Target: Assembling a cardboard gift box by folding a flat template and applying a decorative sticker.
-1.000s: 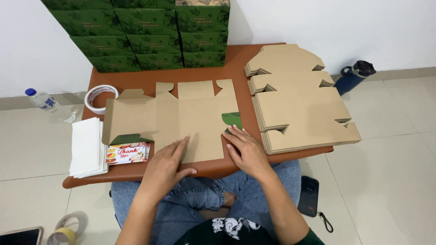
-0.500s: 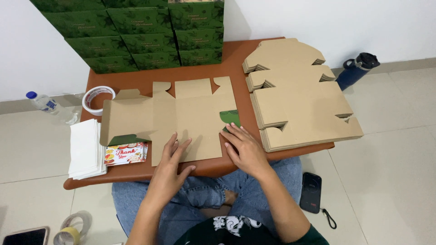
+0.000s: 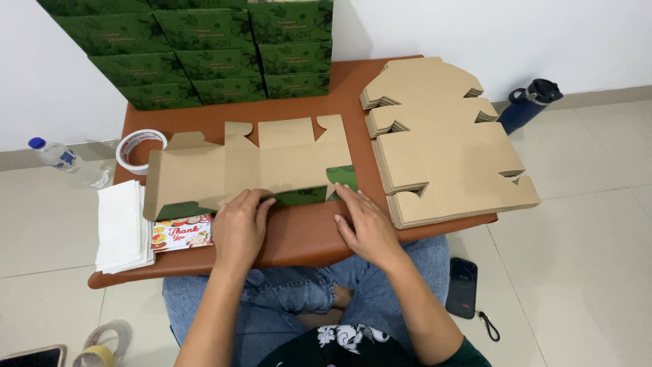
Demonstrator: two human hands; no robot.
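A flat brown cardboard box blank (image 3: 251, 166) with a green printed outer side lies on the reddish-brown table (image 3: 305, 234). Its near panel is folded up, so the green side (image 3: 299, 196) shows along the front edge. My left hand (image 3: 239, 228) presses its fingers on that folded front edge near the middle. Flat on the table, my right hand (image 3: 363, 225) has its fingertips touching the green corner flap (image 3: 341, 178) at the blank's right end. Neither hand grips anything.
A stack of flat brown box blanks (image 3: 445, 146) fills the table's right side. Assembled green boxes (image 3: 204, 51) are piled at the back. A tape roll (image 3: 139, 146), white napkins (image 3: 122, 228) and a colourful card (image 3: 182, 233) lie left. A bottle (image 3: 64, 158), flask (image 3: 526, 102) and phone (image 3: 463, 285) are on the floor.
The blank's near panel has been folded up and over, and both hands have moved forward with it. The camera has shifted slightly.
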